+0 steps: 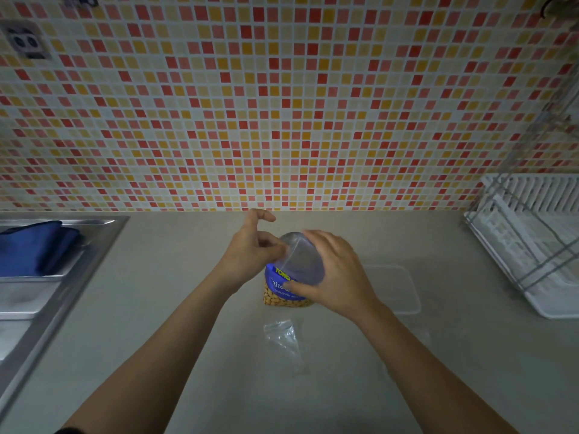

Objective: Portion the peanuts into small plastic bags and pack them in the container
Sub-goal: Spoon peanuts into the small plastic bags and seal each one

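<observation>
A blue peanut packet (286, 292) with a clear window showing peanuts stands on the beige counter in the middle. Its silvery top (299, 255) is spread wide. My left hand (253, 245) pinches the top's left edge between thumb and fingers. My right hand (332, 274) wraps around the packet's right side, thumb across the blue label. A small clear plastic bag (282, 336) lies flat on the counter just in front of the packet. A clear rectangular plastic container (398, 289) sits to the right, partly behind my right hand.
A steel sink (47, 277) with a blue cloth (34, 245) on it lies at the left. A white dish rack (532, 242) stands at the right. A mosaic-tiled wall (282, 104) rises behind the counter (188, 371).
</observation>
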Available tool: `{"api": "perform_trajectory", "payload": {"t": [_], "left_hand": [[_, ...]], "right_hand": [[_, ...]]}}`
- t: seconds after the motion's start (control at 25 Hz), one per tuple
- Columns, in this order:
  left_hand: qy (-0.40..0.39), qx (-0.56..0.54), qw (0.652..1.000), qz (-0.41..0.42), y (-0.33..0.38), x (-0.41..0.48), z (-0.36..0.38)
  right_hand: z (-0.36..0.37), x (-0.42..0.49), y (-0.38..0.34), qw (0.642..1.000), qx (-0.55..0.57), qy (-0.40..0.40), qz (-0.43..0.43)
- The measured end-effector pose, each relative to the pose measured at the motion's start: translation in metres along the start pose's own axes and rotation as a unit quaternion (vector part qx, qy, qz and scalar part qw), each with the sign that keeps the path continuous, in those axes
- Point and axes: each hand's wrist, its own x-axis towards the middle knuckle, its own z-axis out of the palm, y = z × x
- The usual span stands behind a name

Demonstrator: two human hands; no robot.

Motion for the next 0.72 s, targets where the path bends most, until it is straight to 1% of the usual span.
{"api": "perform_trajectory", "payload": {"t": [0.2,0.4,0.48,0.6,0.64,0.68,0.72], "left_hand": [[0.005,0.001,1.0,0.003,-0.005,0.005,0.008],[0.0,0.006,1.0,0.009,-0.008,0.01,0.011],[-0.003,0.013,1.0,0.004,-0.007,0.011,0.012],[-0.012,0.026,0.999,0.019,-0.005,0.013,0.01],[0.007,0.066,0.997,0.045,-0.005,0.015,0.007],[0.046,0.141,0.986,0.078,-0.007,0.019,0.003],[0.088,0.231,0.963,0.105,-0.011,0.025,-0.003]], "right_hand": [[0.013,0.005,0.005,0.997,0.008,0.07,0.006],[0.017,0.005,0.013,0.998,0.003,0.065,-0.011],[0.019,0.005,0.015,0.997,0.008,0.082,-0.007],[0.021,0.004,0.016,0.993,0.066,0.101,0.011],[0.021,0.004,0.017,0.99,0.093,0.105,0.024],[0.02,0.004,0.019,0.985,0.125,0.109,0.046],[0.018,0.004,0.023,0.977,0.164,0.112,0.08]]}}
